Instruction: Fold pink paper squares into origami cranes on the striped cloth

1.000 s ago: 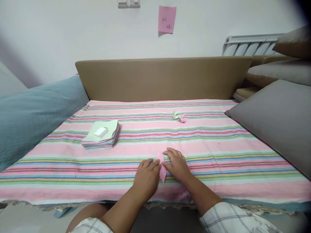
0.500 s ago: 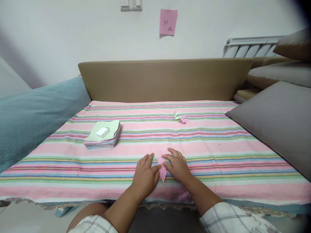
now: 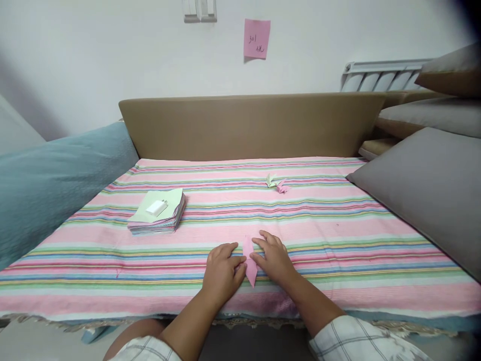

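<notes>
A narrow strip of folded pink paper (image 3: 249,254), pointed at its near end, lies on the striped cloth in front of me. My left hand (image 3: 222,268) has its thumb and index fingertips at the paper's left edge, the other fingers bent over the cloth. From the right, my right hand (image 3: 276,258) holds the opposite edge between thumb and index finger. Its remaining fingers are loosely bent above. Farther back, a small green folded paper figure (image 3: 271,181) sits beside a pink folded paper figure (image 3: 281,187).
A stack of coloured paper (image 3: 161,223) stands left, with a white charger plug (image 3: 157,207) on top. The striped cloth (image 3: 112,250) covers the seat. Grey cushions (image 3: 424,185) lie right, a blue armrest (image 3: 67,170) left, and a brown backrest (image 3: 248,128) behind.
My left hand's fingers have bent further, and its index fingertip has come to the paper's left edge. My right hand stays by the paper. The camera view has shifted slightly.
</notes>
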{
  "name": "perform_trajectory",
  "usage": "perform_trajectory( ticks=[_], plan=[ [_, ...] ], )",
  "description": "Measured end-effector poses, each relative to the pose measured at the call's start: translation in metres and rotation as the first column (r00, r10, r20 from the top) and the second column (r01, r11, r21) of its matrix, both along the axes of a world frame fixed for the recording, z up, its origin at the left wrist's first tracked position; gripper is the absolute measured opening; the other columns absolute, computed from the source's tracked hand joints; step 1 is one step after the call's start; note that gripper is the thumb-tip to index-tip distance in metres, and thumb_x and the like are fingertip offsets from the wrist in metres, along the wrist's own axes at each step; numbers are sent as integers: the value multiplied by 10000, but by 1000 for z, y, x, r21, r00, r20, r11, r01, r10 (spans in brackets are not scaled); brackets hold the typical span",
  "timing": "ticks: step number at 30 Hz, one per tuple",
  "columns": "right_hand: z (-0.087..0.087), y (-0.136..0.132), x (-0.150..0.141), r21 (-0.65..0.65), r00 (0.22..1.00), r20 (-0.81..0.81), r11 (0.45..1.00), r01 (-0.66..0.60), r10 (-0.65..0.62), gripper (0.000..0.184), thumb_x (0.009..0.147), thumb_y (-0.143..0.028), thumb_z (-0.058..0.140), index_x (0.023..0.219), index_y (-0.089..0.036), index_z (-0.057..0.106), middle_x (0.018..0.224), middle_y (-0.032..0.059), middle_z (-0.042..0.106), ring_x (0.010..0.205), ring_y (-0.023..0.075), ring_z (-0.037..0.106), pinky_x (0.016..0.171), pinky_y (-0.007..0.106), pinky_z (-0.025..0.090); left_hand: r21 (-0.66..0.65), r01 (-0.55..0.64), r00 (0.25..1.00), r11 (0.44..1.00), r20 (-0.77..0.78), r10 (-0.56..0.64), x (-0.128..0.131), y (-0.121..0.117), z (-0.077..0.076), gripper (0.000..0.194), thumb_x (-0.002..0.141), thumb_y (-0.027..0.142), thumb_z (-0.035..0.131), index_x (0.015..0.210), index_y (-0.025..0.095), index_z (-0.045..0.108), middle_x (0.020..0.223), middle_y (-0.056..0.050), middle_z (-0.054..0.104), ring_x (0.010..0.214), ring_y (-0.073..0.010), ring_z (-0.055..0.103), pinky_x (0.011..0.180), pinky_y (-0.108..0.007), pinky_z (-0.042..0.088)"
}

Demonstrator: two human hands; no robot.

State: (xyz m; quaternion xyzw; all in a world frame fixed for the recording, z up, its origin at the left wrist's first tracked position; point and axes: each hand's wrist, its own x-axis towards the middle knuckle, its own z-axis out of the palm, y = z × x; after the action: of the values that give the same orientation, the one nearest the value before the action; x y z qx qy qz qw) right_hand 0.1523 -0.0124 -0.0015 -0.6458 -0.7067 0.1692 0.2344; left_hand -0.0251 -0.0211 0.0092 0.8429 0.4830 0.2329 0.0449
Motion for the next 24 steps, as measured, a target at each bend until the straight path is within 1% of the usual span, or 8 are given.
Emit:
perform_trajectory(
  ticks=[3,6,11,14,18,21,22,24],
  plan=[
    [-1,0,0,-1,1000,24,1000,-11,11,392,778,-348,579,1162,-270,587,1371,88,401,1214,292,365,944,459,323,-15,-50,999,999,21,50,3,2,1,188,802,291,557,946,250,670,1144,-57,606,1064,-251,509,915,-446,380],
    [0,0,-1,-9,1000,8,1000,-6,6,363,772,-338,587,1131,-283,606,1370,78,406,1214,289,367,943,458,318,-37,-119,993,992,-15,118,7,4,1,242,806,328,560,1016,225,625,1224,-74,554,1119,-273,468,926,-464,361],
    [3,-2,-3,7,999,-50,1000,-10,10,337,770,-321,573,1103,-278,597,1328,56,459,1188,261,396,933,438,314,-92,-129,992,987,-3,129,11,9,0,257,764,325,617,1005,238,605,1272,-61,521,1157,-283,438,935,-467,331],
    [6,-5,-3,62,994,-102,997,-37,43,318,781,-291,546,1096,-263,575,1224,50,552,1132,233,448,926,407,315,-129,-107,989,986,89,119,12,10,2,279,734,269,644,1006,240,586,1168,-51,591,1099,-254,486,937,-446,319],
    [8,-6,-4,96,971,-222,993,-63,83,290,767,-243,542,1057,-229,550,1029,41,639,1008,214,532,903,396,330,-212,-91,964,973,225,139,13,11,5,231,712,224,643,935,229,583,897,-16,660,919,-215,563,911,-420,331],
    [4,-5,-6,107,901,-417,991,-80,117,283,761,-239,550,1040,-209,514,884,22,640,876,190,576,842,371,386,-318,-6,897,948,418,146,13,12,4,254,711,214,619,950,219,535,793,5,643,808,-181,581,820,-359,394],
    [2,-4,-7,108,853,-505,990,-86,129,282,767,-243,545,1042,-206,497,845,13,628,830,177,582,805,351,410,-359,46,847,932,509,154,13,13,3,274,714,220,612,968,215,510,775,10,631,763,-166,582,765,-326,415],
    [0,-4,-10,94,721,-680,991,-95,133,298,775,-266,546,1054,-207,462,796,-3,597,751,155,579,716,309,444,-434,172,704,885,682,198,14,14,2,319,710,252,621,987,208,469,745,18,605,681,-137,574,656,-265,429]
  ],
)
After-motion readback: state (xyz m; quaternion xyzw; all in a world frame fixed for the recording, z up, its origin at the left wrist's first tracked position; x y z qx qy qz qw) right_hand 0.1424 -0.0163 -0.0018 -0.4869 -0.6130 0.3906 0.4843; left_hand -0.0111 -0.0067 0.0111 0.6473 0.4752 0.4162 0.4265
